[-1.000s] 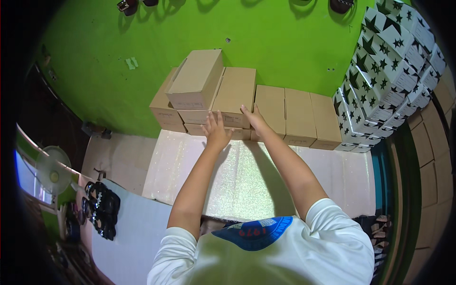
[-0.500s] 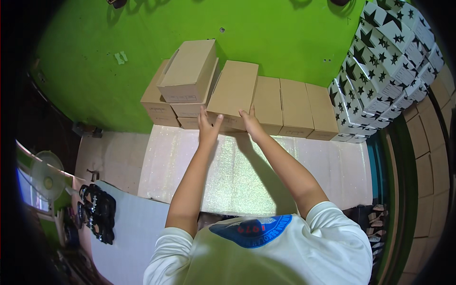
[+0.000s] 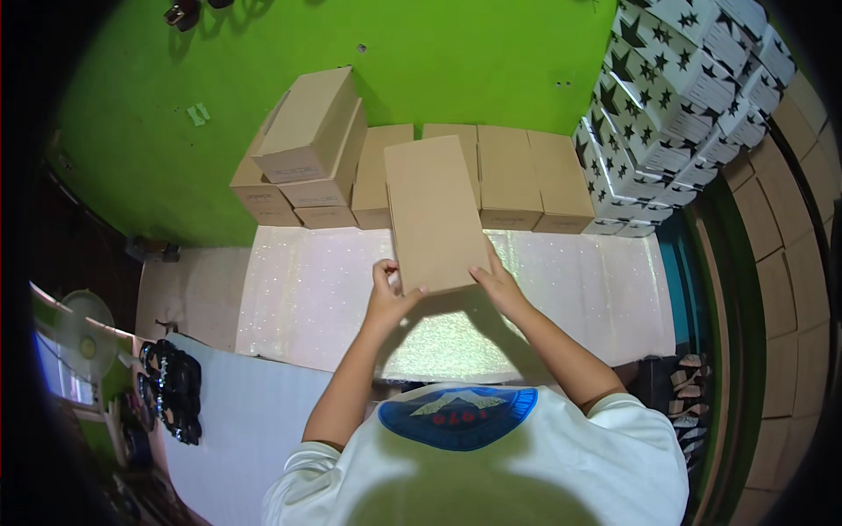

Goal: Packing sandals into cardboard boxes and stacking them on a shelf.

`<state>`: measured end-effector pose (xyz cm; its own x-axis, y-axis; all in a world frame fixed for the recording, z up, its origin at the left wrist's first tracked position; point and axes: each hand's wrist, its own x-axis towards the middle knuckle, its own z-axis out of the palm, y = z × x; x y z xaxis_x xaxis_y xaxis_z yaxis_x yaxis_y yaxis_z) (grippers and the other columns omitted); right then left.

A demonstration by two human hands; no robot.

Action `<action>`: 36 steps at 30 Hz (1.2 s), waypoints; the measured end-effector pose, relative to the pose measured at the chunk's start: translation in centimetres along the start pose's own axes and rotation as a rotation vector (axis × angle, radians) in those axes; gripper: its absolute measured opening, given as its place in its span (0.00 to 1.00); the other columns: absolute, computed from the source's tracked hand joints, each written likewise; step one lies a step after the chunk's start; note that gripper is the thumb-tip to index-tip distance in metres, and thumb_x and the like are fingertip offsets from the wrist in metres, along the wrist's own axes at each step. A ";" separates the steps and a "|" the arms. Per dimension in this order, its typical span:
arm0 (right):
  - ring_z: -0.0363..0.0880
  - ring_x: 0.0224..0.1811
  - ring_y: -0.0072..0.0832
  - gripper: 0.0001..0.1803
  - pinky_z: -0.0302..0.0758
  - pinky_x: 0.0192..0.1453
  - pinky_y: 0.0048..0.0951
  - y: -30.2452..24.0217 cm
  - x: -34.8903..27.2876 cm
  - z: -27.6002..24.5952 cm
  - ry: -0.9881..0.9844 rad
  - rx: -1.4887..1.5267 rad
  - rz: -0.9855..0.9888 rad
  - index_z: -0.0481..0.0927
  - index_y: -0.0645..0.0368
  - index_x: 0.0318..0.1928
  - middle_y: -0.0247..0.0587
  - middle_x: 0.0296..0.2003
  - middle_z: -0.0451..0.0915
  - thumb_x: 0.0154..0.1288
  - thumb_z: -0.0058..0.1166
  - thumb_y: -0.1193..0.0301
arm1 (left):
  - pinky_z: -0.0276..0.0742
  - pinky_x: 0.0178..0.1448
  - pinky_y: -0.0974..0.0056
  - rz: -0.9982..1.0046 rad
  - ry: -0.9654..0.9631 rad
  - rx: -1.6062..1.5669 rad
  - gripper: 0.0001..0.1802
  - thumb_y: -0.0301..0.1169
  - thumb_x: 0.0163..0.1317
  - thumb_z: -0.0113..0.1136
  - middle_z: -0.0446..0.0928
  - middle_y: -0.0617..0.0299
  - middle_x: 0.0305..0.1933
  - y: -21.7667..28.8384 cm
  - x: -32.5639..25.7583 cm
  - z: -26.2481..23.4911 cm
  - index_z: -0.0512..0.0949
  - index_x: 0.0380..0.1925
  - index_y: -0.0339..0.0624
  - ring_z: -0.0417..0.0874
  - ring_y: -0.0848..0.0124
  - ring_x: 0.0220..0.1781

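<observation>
One brown box (image 3: 434, 213), held at its near end by both hands, above the glittery white mat (image 3: 298, 298). Long axis runs away from the person toward the green wall (image 3: 438, 61), tilted slightly left at the far end. It rides above the row of boxes at the mat's far edge, partly covering two of them.

Head view, hands:
- Left hand (image 3: 388, 294): closed on the near left corner, thumb on top, fingers curled beneath.
- Right hand (image 3: 498, 282): closed on the near right corner, fingers along the near edge.
- Both hands sit about equally near the box; neither leads.

Head view, counts:
- Brown boxes along the far edge of the mat: four lids visible in the row (image 3: 509, 175), side by side, touching.
- Stack (image 3: 303, 149) at the far left corner: at least three brown boxes, the top one lying askew; lower ones partly hidden.
- Star-printed white boxes (image 3: 675, 96): a tall pile beyond the far right corner, too many and too bent by the lens to count surely.
- Fan (image 3: 83, 342): one, well off the near left corner.
- Sandals (image 3: 171, 390): a dark cluster beside the fan, number unclear.
</observation>
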<state>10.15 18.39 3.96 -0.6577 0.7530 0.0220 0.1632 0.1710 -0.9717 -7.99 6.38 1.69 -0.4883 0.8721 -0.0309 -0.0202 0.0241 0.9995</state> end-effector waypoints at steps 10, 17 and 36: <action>0.68 0.58 0.30 0.36 0.61 0.62 0.28 7.8 -7.0 -14.2 -0.016 0.334 0.217 0.66 0.64 0.60 0.45 0.55 0.70 0.47 0.59 0.69 | 0.67 0.57 0.66 -0.365 -0.589 -0.033 0.40 0.38 0.59 0.58 0.62 0.51 0.58 -0.8 -7.0 8.7 0.50 0.65 0.35 0.70 0.68 0.56; 0.73 0.52 0.33 0.34 0.66 0.59 0.30 10.7 -5.4 -18.2 -0.201 0.542 0.296 0.67 0.71 0.57 0.49 0.51 0.74 0.46 0.53 0.69 | 0.71 0.50 0.55 -0.522 -0.153 1.076 0.40 0.62 0.60 0.35 0.78 0.40 0.38 1.3 -2.9 6.3 0.78 0.41 0.33 0.79 0.52 0.45; 0.57 0.66 0.32 0.35 0.52 0.67 0.28 4.1 -15.3 -16.3 0.086 0.043 0.463 0.61 0.60 0.63 0.45 0.61 0.63 0.68 0.28 0.45 | 0.57 0.66 0.59 0.015 0.024 0.659 0.27 0.40 0.64 0.49 0.66 0.44 0.59 -1.6 -9.3 7.9 0.65 0.55 0.28 0.64 0.55 0.64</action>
<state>32.87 17.93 3.43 -0.4595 0.7937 -0.3987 0.3931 -0.2208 -0.8926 3.49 2.09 0.47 -0.5042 0.8636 -0.0095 0.5213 0.3130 0.7939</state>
